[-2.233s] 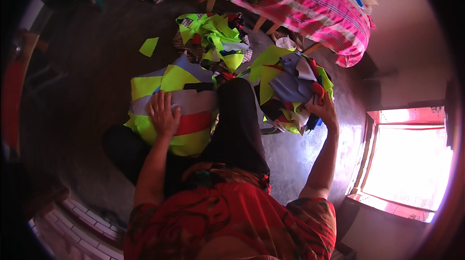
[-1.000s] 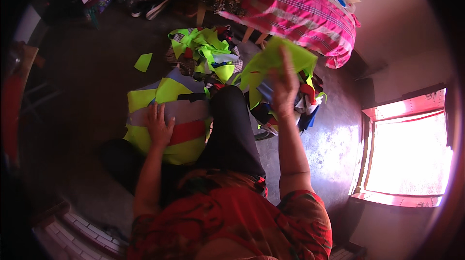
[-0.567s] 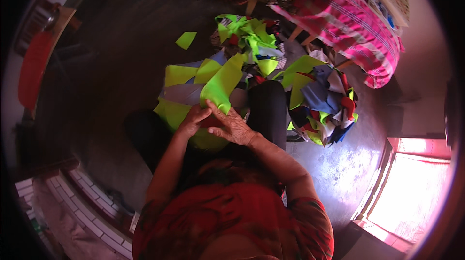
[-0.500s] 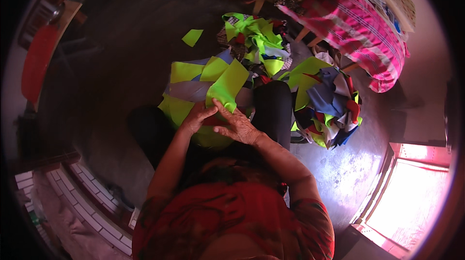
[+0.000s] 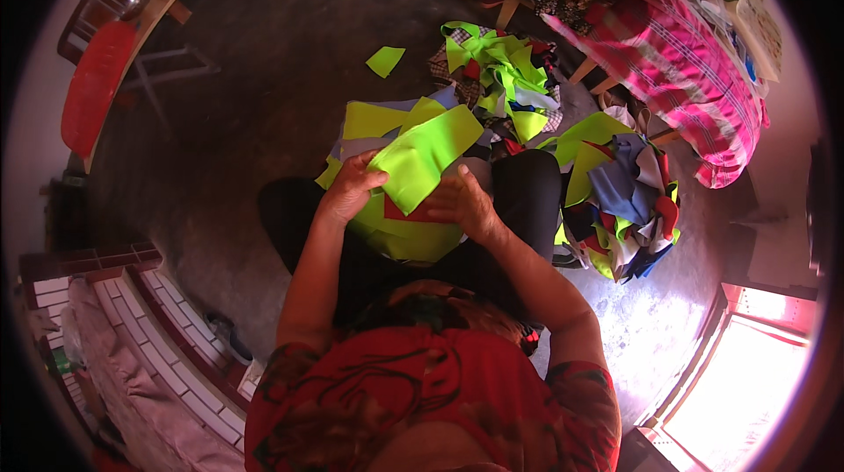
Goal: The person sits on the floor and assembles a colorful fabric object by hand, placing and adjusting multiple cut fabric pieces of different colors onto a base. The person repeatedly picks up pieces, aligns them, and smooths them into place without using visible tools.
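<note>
A lime-green piece of fabric is held up over my lap, its left corner pinched in my left hand with the thumb on top. Just right of its lower edge, my right hand has its thumb raised apart from the fingers and appears to hold nothing. Beneath both hands, a heap of lime, grey and red fabric pieces spreads across my lap between my dark trouser legs. Part of that heap is hidden by the held piece.
A mound of mixed fabric scraps stands by my right knee. Farther off lies a lime scrap heap, and a loose lime scrap on the dark floor. Pink checked cloth drapes at upper right. A red seat stands far left.
My hands were close together at the fabric's lower end. Now the right hand has come away to the right, and the left holds the piece, which is tilted more to the right.
</note>
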Demonstrator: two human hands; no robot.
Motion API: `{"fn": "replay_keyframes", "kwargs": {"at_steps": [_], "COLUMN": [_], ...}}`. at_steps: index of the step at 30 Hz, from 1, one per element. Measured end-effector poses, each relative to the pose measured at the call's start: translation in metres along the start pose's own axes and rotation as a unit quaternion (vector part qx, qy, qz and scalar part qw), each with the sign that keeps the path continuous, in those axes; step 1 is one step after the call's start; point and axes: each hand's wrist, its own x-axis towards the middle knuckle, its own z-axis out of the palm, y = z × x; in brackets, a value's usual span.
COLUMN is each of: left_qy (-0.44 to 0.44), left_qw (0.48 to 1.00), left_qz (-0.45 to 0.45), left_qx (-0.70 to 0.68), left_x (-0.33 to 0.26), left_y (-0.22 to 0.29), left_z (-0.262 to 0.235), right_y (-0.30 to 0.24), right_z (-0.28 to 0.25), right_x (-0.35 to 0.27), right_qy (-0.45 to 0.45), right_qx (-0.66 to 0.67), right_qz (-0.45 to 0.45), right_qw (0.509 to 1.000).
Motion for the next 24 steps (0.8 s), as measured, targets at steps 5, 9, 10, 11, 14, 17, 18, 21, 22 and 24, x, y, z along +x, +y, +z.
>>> {"fn": "replay_keyframes", "kwargs": {"at_steps": [5, 9, 10, 11, 14, 17, 18, 21, 22, 24], "left_qy": [-0.131, -0.137, -0.110, -0.121, -0.099, -0.064, -0.046, 0.006, 0.029, 0.076], "left_qw": [0.987, 0.983, 0.983, 0.980, 0.978, 0.953, 0.940, 0.930, 0.935, 0.942], "left_qz": [-0.084, -0.077, -0.102, -0.112, -0.069, -0.077, -0.090, -0.088, -0.079, -0.062], "left_qx": [0.043, 0.096, 0.104, 0.111, 0.172, 0.285, 0.327, 0.357, 0.345, 0.320], "left_x": [-0.008, -0.011, -0.010, -0.006, 0.007, 0.023, 0.028, 0.043, 0.048, 0.058], "left_y": [0.002, 0.025, 0.035, 0.038, 0.047, 0.057, 0.062, 0.066, 0.062, 0.056], "left_z": [-0.003, 0.002, -0.001, -0.016, -0.050, -0.078, -0.085, -0.099, -0.104, -0.115], "right_y": [-0.012, -0.035, -0.040, -0.043, -0.046, -0.047, -0.046, -0.043, -0.043, -0.045], "right_z": [0.034, 0.013, 0.008, 0.004, 0.003, -0.008, -0.014, -0.018, -0.022, -0.033], "right_x": [0.008, 0.012, 0.011, 0.012, 0.010, 0.014, 0.018, 0.025, 0.026, 0.031], "right_qy": [-0.052, 0.022, 0.009, -0.003, 0.006, 0.029, 0.042, 0.091, 0.118, 0.145], "right_qx": [0.251, 0.300, 0.296, 0.290, 0.309, 0.301, 0.298, 0.233, 0.230, 0.224], "right_qz": [-0.015, -0.150, -0.184, -0.216, -0.228, -0.230, -0.230, -0.242, -0.238, -0.236], "right_qw": [0.966, 0.942, 0.937, 0.932, 0.923, 0.925, 0.925, 0.938, 0.936, 0.935]}}
